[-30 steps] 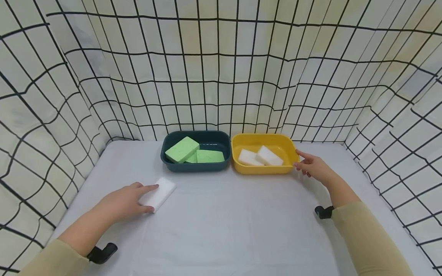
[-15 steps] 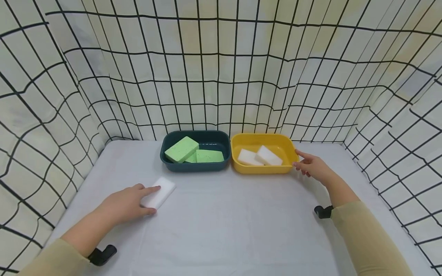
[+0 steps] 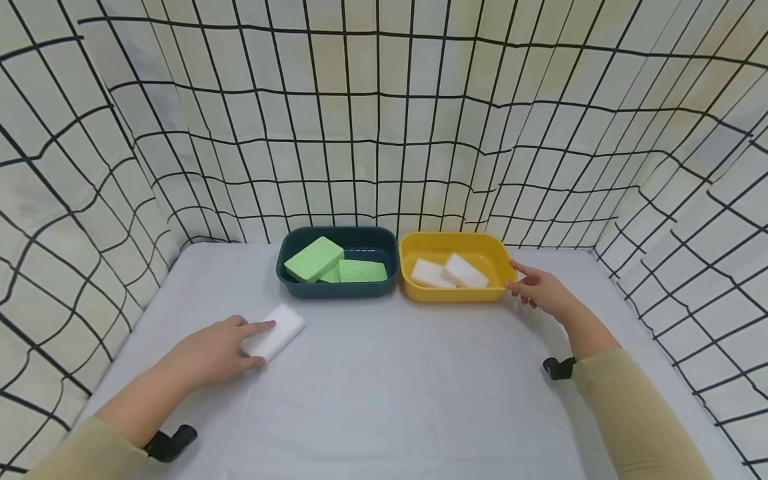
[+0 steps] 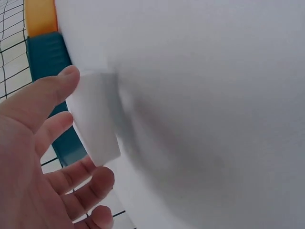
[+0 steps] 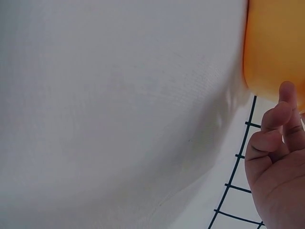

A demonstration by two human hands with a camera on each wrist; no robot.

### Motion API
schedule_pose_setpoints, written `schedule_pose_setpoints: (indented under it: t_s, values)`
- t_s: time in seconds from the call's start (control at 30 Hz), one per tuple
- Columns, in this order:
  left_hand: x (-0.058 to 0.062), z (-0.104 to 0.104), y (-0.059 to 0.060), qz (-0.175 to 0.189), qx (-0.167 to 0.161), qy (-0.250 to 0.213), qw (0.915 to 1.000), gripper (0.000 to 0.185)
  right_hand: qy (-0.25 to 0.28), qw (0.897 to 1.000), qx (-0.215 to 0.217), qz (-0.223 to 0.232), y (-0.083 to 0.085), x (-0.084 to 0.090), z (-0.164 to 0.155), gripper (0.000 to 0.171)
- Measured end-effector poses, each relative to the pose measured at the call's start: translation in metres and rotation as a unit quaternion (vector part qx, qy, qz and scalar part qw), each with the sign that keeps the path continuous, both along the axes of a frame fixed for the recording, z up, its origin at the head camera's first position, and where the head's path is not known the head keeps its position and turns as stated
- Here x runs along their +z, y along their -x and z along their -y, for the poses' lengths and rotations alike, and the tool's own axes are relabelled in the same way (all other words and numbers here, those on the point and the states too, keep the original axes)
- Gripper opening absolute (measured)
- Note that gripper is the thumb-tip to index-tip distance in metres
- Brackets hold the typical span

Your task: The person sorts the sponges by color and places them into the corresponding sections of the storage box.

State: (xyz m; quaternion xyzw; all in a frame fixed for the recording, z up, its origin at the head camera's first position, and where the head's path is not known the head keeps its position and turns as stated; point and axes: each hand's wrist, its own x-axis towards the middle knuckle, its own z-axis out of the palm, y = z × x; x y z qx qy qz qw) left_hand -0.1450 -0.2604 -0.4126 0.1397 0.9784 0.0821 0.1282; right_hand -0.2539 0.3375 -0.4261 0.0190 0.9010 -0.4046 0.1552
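My left hand rests on a white sponge lying flat on the grey table at the left. The index finger runs along its far edge and the thumb presses its near edge. In the left wrist view the white sponge sits between thumb and fingers of my left hand. My right hand is at the right rim of the yellow bin, fingers loosely curled and holding nothing. The right wrist view shows my right hand just below the yellow bin.
A dark teal bin with green sponges stands left of the yellow bin, which holds two white sponges. Grid-patterned cloth walls close in the back and both sides. The grey table stretches toward me.
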Motion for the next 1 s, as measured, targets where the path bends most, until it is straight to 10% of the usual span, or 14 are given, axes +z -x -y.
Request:
schedule_pose_setpoints:
  t_s: [1.0]
  values:
    - [0.038,-0.044,0.009,-0.101,-0.075,-0.062,0.9901,0.062,-0.005,1.000,-0.008,0.006,0.001,0.000,0.000,0.077]
